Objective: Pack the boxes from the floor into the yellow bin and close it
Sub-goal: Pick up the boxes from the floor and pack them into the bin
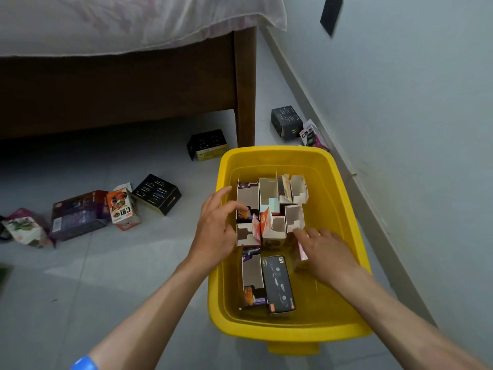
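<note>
The yellow bin (346, 204) stands open on the floor by the wall, with several small cartons (268, 206) packed upright inside, most with their top flaps open. A black carton (278, 283) lies flat at the bin's near end. My left hand (216, 225) reaches over the left rim, its fingers and thumb pressing against the left row of cartons. My right hand (326, 251) is inside the bin on the right, its thumb and fingers curled over a pink box (301, 251). On the floor lie a black box (157, 194), an orange box (123, 209) and a purple box (77, 214).
A wooden bed frame (244, 84) stands behind the bin, with another black box (206, 144) near its leg. A third black box (286, 122) and a pink pack (310, 133) lie by the wall (400, 116). A crumpled packet (26, 231) lies at the far left.
</note>
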`<state>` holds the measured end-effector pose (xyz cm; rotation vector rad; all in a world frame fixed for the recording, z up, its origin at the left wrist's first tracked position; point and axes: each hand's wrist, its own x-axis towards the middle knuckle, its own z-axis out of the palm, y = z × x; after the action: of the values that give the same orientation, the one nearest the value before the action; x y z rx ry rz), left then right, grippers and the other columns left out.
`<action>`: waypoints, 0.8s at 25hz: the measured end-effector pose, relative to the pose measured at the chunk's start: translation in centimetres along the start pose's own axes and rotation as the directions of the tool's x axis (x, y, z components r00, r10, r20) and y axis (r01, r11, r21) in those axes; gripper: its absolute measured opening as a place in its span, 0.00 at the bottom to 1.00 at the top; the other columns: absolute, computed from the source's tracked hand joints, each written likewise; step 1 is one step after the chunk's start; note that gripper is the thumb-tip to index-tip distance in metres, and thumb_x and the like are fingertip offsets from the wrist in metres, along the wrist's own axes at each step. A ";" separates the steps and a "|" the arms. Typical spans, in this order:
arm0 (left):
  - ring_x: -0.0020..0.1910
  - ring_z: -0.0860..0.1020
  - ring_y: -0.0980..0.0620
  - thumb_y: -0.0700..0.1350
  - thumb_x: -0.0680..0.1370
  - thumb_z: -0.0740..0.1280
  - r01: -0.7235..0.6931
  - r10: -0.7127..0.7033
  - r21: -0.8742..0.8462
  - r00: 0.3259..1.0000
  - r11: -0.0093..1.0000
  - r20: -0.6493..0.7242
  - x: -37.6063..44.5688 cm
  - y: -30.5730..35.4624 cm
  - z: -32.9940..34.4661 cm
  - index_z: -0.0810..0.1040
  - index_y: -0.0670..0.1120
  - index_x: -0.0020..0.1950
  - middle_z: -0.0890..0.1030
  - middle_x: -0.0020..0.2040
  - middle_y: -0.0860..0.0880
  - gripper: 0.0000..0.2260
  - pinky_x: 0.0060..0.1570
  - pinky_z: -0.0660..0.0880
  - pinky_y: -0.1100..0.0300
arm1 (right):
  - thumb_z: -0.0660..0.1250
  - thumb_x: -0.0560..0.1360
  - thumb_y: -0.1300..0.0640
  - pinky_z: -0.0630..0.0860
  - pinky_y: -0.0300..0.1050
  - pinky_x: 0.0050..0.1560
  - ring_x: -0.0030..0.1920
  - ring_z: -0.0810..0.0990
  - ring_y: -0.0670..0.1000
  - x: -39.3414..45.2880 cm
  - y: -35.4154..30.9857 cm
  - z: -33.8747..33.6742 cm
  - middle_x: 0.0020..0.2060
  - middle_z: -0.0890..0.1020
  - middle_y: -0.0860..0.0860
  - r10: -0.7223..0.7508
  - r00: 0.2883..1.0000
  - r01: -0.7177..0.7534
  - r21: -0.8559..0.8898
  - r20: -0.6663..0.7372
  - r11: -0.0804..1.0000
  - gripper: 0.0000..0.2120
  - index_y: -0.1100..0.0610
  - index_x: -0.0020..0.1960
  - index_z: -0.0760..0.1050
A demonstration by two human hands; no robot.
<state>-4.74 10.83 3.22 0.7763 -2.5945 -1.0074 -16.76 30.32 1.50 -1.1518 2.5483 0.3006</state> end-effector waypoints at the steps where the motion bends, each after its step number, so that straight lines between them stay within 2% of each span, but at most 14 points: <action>1: 0.78 0.56 0.47 0.26 0.74 0.62 0.006 -0.006 -0.013 1.000 1.000 -0.001 -0.1 0.0 -0.1 0.79 0.55 0.54 0.64 0.77 0.51 0.25 0.73 0.57 0.48 | 0.71 0.75 0.49 0.72 0.50 0.62 0.65 0.73 0.58 0.4 -0.2 0.2 0.67 0.74 0.53 -0.014 1.000 0.014 -0.011 -0.009 1.000 0.33 0.50 0.73 0.58; 3: 0.77 0.57 0.48 0.26 0.74 0.62 0.022 -0.023 -0.061 1.000 0.998 -0.010 0.3 -0.4 -0.7 0.77 0.57 0.55 0.63 0.77 0.51 0.26 0.72 0.60 0.48 | 0.71 0.74 0.48 0.71 0.50 0.62 0.63 0.74 0.57 0.9 -0.5 0.2 0.64 0.77 0.52 -0.035 0.998 0.034 -0.007 -0.060 0.999 0.31 0.49 0.71 0.59; 5: 0.76 0.59 0.48 0.26 0.74 0.63 0.075 -0.078 -0.099 0.997 0.992 -0.027 1.2 -1.1 -1.5 0.74 0.57 0.64 0.61 0.77 0.52 0.29 0.69 0.64 0.50 | 0.71 0.73 0.45 0.63 0.55 0.70 0.69 0.69 0.58 0.9 -0.9 -0.6 0.67 0.76 0.51 -0.061 0.992 0.059 -0.019 -0.109 0.998 0.31 0.48 0.71 0.62; 7: 0.72 0.66 0.46 0.29 0.75 0.66 0.229 -0.241 -0.154 0.969 0.961 -0.062 2.4 -1.9 -2.3 0.66 0.57 0.73 0.64 0.75 0.51 0.33 0.64 0.72 0.50 | 0.69 0.73 0.46 0.54 0.60 0.75 0.74 0.63 0.58 0.9 -0.7 -2.4 0.69 0.74 0.50 -0.080 0.966 0.078 -0.020 -0.247 0.997 0.27 0.48 0.70 0.67; 9: 0.62 0.74 0.45 0.33 0.76 0.68 0.362 -0.373 -0.147 0.926 0.921 -0.058 3.4 -2.5 -3.1 0.62 0.56 0.76 0.70 0.70 0.48 0.34 0.54 0.79 0.50 | 0.63 0.75 0.48 0.59 0.56 0.73 0.71 0.67 0.57 0.6 0.8 -4.5 0.63 0.79 0.49 -0.072 0.927 0.103 0.068 -0.368 0.992 0.17 0.50 0.63 0.75; 10: 0.57 0.76 0.46 0.35 0.77 0.68 0.366 -0.369 -0.072 0.928 0.928 -0.042 4.0 -2.8 -3.6 0.63 0.56 0.76 0.73 0.68 0.47 0.32 0.50 0.79 0.51 | 0.58 0.75 0.49 0.62 0.53 0.71 0.69 0.70 0.56 0.2 2.0 -5.3 0.59 0.81 0.49 -0.099 0.929 0.156 0.135 -0.356 0.979 0.16 0.50 0.58 0.78; 12: 0.55 0.77 0.47 0.37 0.78 0.66 0.339 -0.338 0.060 0.941 0.939 -0.023 5.5 -3.9 -5.3 0.64 0.56 0.76 0.76 0.66 0.47 0.29 0.51 0.78 0.52 | 0.54 0.73 0.47 0.60 0.50 0.73 0.72 0.68 0.52 -1.0 3.7 -6.0 0.60 0.81 0.45 -0.315 0.922 0.360 0.207 -0.224 0.910 0.21 0.49 0.57 0.80; 14: 0.55 0.77 0.50 0.39 0.80 0.65 0.338 -0.342 0.114 0.940 0.934 0.012 6.7 -4.8 -7.5 0.64 0.58 0.76 0.75 0.68 0.47 0.27 0.53 0.78 0.52 | 0.55 0.71 0.45 0.55 0.54 0.76 0.76 0.61 0.50 -2.4 2.9 -5.7 0.67 0.75 0.42 -0.519 0.848 0.530 0.142 -0.107 0.836 0.25 0.46 0.65 0.76; 15: 0.55 0.76 0.51 0.39 0.80 0.65 0.341 -0.348 0.132 0.937 0.931 0.030 6.9 -5.2 -8.5 0.64 0.59 0.76 0.74 0.69 0.48 0.27 0.53 0.77 0.53 | 0.57 0.70 0.45 0.56 0.56 0.76 0.75 0.63 0.50 -2.6 1.7 -5.4 0.66 0.75 0.41 -0.590 0.803 0.595 0.059 -0.087 0.802 0.26 0.45 0.66 0.74; 17: 0.57 0.74 0.52 0.41 0.81 0.64 0.322 -0.337 0.123 0.934 0.939 0.119 7.0 -5.7 -9.0 0.63 0.61 0.76 0.72 0.70 0.49 0.27 0.56 0.76 0.53 | 0.60 0.71 0.47 0.67 0.54 0.69 0.63 0.75 0.54 -2.7 -1.5 -5.4 0.55 0.80 0.45 -0.672 0.741 0.671 -0.047 0.007 0.740 0.18 0.46 0.60 0.76; 18: 0.58 0.73 0.52 0.42 0.82 0.63 0.292 -0.305 0.099 0.937 0.951 0.167 6.9 -5.9 -8.8 0.63 0.62 0.76 0.71 0.71 0.50 0.26 0.57 0.75 0.52 | 0.61 0.73 0.48 0.72 0.52 0.62 0.55 0.76 0.55 -2.6 -3.3 -5.6 0.50 0.80 0.48 -0.691 0.719 0.695 -0.050 0.080 0.717 0.13 0.48 0.55 0.77; 20: 0.58 0.71 0.54 0.44 0.82 0.62 0.209 -0.218 0.062 0.943 0.976 0.251 6.6 -5.9 -8.0 0.63 0.63 0.75 0.71 0.70 0.51 0.24 0.54 0.73 0.56 | 0.62 0.76 0.51 0.75 0.52 0.51 0.49 0.77 0.57 -2.3 -6.2 -6.0 0.44 0.79 0.52 -0.727 0.659 0.743 -0.014 0.193 0.670 0.08 0.53 0.50 0.77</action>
<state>-4.56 -0.94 5.29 1.0165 -2.7970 -1.1985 -11.86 25.97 7.58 -1.9792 1.7182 0.2872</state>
